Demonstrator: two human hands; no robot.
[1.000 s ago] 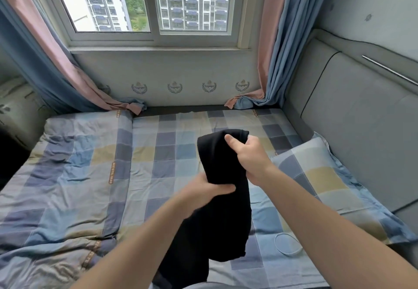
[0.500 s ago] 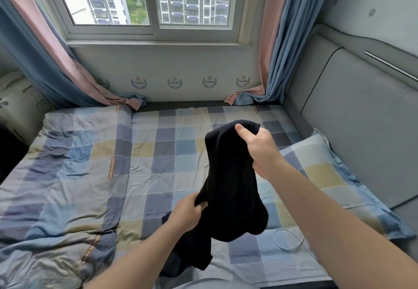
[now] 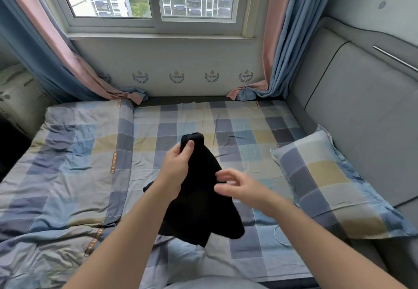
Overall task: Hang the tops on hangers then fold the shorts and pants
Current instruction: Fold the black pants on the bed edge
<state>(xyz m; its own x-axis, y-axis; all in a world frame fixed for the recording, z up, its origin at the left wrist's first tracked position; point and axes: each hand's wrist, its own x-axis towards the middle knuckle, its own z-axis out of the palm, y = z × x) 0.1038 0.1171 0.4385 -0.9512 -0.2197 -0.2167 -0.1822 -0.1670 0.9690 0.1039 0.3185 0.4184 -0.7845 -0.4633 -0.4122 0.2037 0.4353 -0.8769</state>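
Since 0.5 s ago: the grip has swapped. The right hand [image 3: 242, 189] has let go of the top edge of the black soft fabric garment [image 3: 201, 209] and dropped to its right side; the left hand [image 3: 177, 166] has come up from the lower part and now holds the top. Garment: hangs bunched from the left hand, in the air above the middle of the bed, lower folds loose over the blue, grey and yellow checked sheet [image 3: 237, 135]. Left hand: fingers and thumb curled tight round the garment's top fold. Right hand: fingers spread apart and motion-blurred, tips at the garment's right edge; contact cannot be told. Which kind of garment it is cannot be told. Near the right forearm, a thin white cable loop [image 3: 275, 234] lies on the sheet. To the right, a checked pillow [image 3: 323, 182] rests against the grey padded headboard [image 3: 362, 119]. To the left, a rumpled checked quilt [image 3: 67, 171]. At the far end, pink and blue curtains [image 3: 278, 40] frame a white-framed window [image 3: 156, 24].
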